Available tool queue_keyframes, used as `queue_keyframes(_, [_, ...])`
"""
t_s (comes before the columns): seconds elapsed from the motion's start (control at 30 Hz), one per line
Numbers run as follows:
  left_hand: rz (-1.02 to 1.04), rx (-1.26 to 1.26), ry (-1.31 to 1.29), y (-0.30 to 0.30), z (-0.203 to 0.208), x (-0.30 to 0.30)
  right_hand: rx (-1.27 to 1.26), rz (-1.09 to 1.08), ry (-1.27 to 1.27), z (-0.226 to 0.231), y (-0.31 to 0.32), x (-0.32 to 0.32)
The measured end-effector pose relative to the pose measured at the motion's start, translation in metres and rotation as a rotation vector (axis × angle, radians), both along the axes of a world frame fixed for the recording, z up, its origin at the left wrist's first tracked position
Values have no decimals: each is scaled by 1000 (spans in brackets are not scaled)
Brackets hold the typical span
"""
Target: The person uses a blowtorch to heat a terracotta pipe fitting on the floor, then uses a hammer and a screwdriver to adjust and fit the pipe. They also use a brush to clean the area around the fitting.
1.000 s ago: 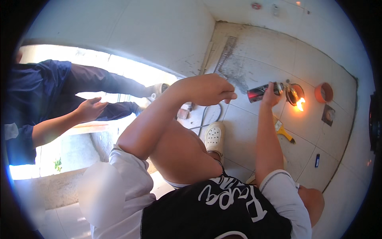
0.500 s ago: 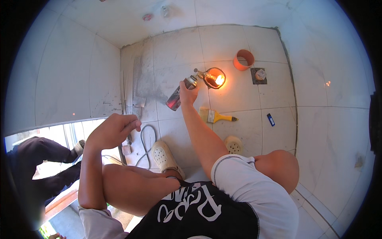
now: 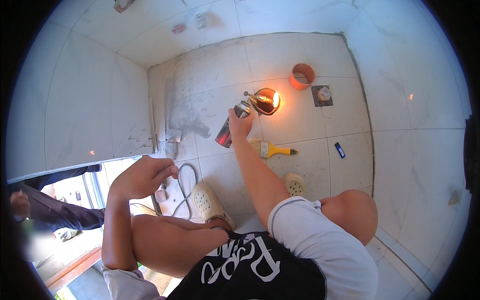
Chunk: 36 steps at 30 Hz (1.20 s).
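Note:
My right hand [image 3: 241, 125] is wrapped round the canister of a gas torch [image 3: 223, 136], held tilted above the floor. The torch's brass nozzle reaches over an orange pipe opening [image 3: 266, 111] set in the floor, and a bright flame [image 3: 275, 98] burns at the opening's right edge. Inside, the opening looks dark. My left hand [image 3: 142, 177] hangs in the air at the left, with its fingers curled in and nothing visible in them. Nearest to my right hand on the floor lies a wide paintbrush [image 3: 274, 150] with a yellow handle.
A loose orange pipe ring [image 3: 302, 76] stands beyond a square floor drain [image 3: 322, 95] with a wad on it. A blue lighter [image 3: 340, 150] lies at the right. A grey cable [image 3: 186, 194] loops near my left clog [image 3: 207, 202]. Another person's leg [image 3: 70, 207] shows through the doorway.
The torch stays lit in my right hand; its flame has shifted toward the opening's upper right edge. The person in the doorway has changed position. My left hand keeps its curled pose.

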<state>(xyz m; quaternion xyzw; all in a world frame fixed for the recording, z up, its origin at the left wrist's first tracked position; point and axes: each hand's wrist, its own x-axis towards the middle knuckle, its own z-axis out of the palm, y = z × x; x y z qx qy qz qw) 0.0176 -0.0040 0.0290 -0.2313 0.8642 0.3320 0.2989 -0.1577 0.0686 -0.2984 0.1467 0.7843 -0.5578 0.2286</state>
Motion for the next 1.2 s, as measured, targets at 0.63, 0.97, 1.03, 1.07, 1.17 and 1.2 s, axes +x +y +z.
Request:
queue_keyframes(0.63, [-46,19,-75,-1,-1,-6,-17,-36,17,-2,-4,-7])
queue_keyframes(0.97, [-68,27,-40,-2,-1,-4,-70,32,79,-4,-4,-22])
queue_keyframes(1.03, [-79,35,-36,-3,-3,-4,-38,70,44,-2,-2,-22])
queue_keyframes(1.07, [-85,37,-41,-3,-3,-4,-27,86,56,0,-1,-22])
queue_keyframes(1.17, [-83,48,-50,-3,-4,-4,9,118,61,5,2,-19])
queue_keyframes(1.2, [-82,45,-52,-3,-4,-4,11,122,62,6,3,-19])
